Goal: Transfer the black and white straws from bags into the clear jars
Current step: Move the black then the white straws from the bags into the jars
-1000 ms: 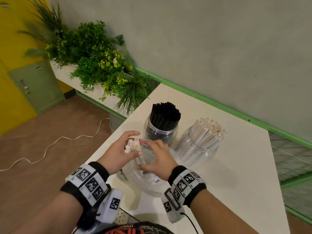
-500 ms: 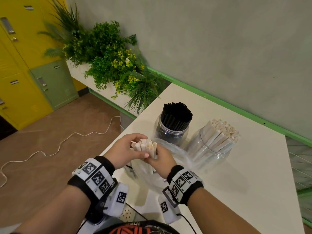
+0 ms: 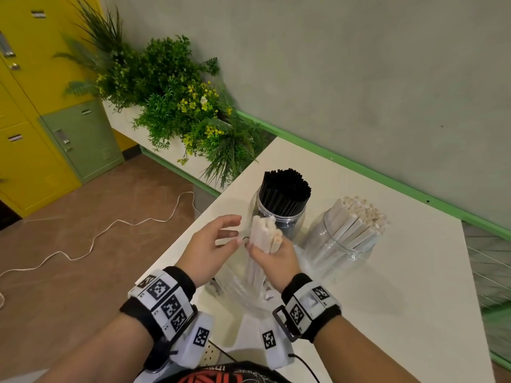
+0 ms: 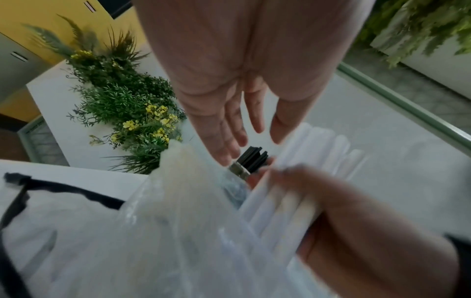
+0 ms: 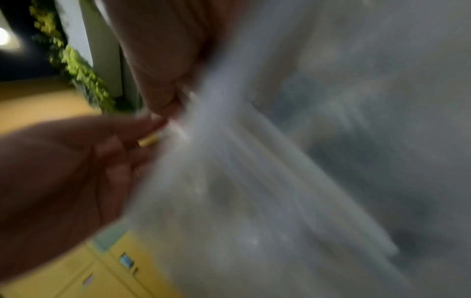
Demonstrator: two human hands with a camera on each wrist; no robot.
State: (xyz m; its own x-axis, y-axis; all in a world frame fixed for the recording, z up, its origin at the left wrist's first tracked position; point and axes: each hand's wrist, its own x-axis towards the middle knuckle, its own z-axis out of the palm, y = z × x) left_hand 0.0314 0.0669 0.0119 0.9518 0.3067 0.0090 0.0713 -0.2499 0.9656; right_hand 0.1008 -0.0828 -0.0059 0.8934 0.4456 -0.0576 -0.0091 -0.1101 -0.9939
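My right hand [image 3: 272, 257] grips a bundle of white straws [image 3: 265, 233] and holds it upright, its lower half still inside a clear plastic bag [image 3: 243, 293] on the white table [image 3: 401, 299]. My left hand [image 3: 234, 231] hovers just left of the bundle with its fingers spread and holds nothing; the left wrist view shows those fingers [image 4: 229, 129] straight above the straws [image 4: 288, 193]. Behind the bundle stands a clear jar packed with black straws [image 3: 284, 193]. To its right is a clear jar of white straws [image 3: 352, 230]. The right wrist view is blurred.
A planter of green plants with yellow flowers [image 3: 177, 106] borders the table's far left corner. Yellow and green lockers [image 3: 41, 120] stand at the left, and a white cable [image 3: 110, 228] trails over the brown floor. A grey wall with a green rail [image 3: 387, 178] runs behind the table.
My right hand has raised the white bundle higher out of the bag. My left hand, which was holding the straw tops, has let go and spread its fingers.
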